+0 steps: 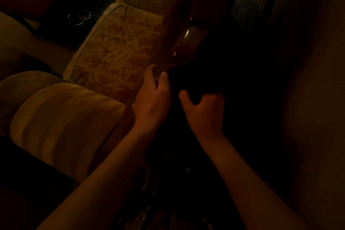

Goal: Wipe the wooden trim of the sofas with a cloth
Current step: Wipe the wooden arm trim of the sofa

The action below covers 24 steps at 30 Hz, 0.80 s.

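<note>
Both hands (152, 99) (203, 112) grip a dark cloth (188, 82) against wooden trim (184, 43).

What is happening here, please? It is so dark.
A person leans over a sofa in dim light. Both hands hold a dark cloth against the glossy wooden trim beside the patterned cushion. The right hand grips the cloth; the left hand holds its edge. A striped armrest lies to the left.
</note>
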Available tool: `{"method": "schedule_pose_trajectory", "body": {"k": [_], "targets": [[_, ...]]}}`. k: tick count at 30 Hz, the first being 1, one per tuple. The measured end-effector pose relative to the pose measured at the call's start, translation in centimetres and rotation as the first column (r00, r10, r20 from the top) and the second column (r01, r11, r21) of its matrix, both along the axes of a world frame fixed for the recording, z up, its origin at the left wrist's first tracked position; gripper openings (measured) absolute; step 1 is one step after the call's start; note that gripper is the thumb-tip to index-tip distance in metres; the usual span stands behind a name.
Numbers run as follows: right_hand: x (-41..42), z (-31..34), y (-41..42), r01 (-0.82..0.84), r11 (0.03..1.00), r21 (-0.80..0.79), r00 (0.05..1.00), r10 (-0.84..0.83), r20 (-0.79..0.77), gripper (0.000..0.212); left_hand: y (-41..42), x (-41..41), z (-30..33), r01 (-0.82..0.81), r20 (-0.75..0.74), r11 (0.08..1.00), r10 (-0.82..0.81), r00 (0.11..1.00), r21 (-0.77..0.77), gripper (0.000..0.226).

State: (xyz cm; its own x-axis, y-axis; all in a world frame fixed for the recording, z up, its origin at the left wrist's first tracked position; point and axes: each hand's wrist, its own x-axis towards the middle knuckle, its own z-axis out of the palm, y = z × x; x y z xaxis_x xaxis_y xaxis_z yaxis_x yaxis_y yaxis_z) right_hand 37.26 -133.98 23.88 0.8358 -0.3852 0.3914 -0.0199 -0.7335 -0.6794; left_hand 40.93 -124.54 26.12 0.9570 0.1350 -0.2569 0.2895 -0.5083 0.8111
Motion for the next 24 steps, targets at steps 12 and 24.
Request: {"method": "schedule_pose_trajectory", "body": {"k": [12, 24], "targets": [[21.0, 2.7, -2.0, -0.606, 0.625, -0.492, 0.709, 0.143, -0.691, 0.038, 0.7, 1.0, 0.4, -0.365, -0.111, 0.800, 0.357, 0.928, -0.476, 0.019], [20.8, 2.7, 1.8, -0.756, 0.459, -0.466, 0.545, 0.048, -0.837, 0.041, 6.7, 4.9, -0.8, -0.373, -0.223, 0.858, 0.310, 0.924, -0.353, 0.020]]}}
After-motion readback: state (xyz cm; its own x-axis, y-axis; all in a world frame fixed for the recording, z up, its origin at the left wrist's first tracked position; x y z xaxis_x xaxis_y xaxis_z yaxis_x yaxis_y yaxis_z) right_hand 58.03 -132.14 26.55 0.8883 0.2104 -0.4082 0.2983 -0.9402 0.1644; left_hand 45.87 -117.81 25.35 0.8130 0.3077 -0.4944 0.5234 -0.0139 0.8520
